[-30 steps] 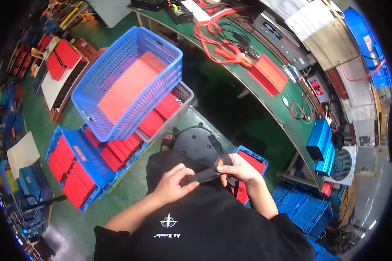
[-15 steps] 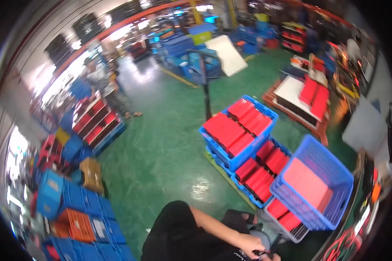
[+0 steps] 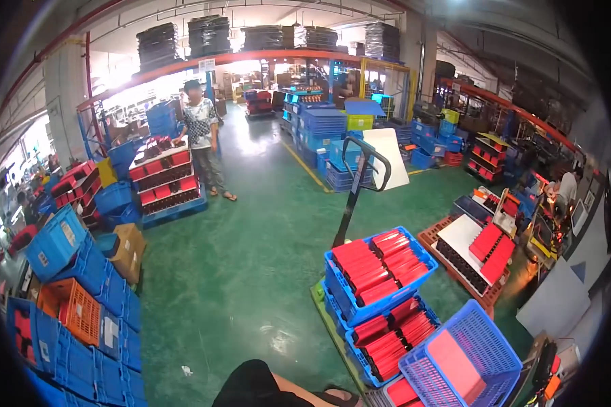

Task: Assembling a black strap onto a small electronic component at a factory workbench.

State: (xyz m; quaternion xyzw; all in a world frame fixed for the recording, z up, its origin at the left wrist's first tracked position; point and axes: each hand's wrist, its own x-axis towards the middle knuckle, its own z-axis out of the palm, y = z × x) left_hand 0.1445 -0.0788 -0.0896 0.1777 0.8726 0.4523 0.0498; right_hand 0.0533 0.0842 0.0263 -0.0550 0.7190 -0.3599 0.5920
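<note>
Neither of my hands shows; at the lower edge only a black sleeve (image 3: pixel 251 385) and part of my left forearm (image 3: pixel 295 391) come into view. Nearest to the arm is a stack of blue crates on a green pallet jack. Its upper blue crate (image 3: pixel 397 302) holds rows of long red pieces (image 3: pixel 356 266). More red pieces (image 3: pixel 387 339) fill the crate below. A blue slatted basket (image 3: pixel 485 339) leans at a tilt beside the stack, a flat pink sheet (image 3: pixel 455 366) on its bottom. Under the basket, a grey crate with red pieces is partly hidden.
The pallet jack's black handle (image 3: pixel 352 200) rises behind the stack. Blue crates (image 3: pixel 75 353) and an orange crate (image 3: pixel 81 315) line the left. A person (image 3: pixel 202 129) stands beside a loaded blue pallet (image 3: pixel 176 214). At right lies an orange-brown pallet (image 3: pixel 431 234) with red pieces.
The view has tilted up, so the far racks show and the crates sit lower. My left hand, which was at the lower edge round a small dark thing, has dropped out of the picture.
</note>
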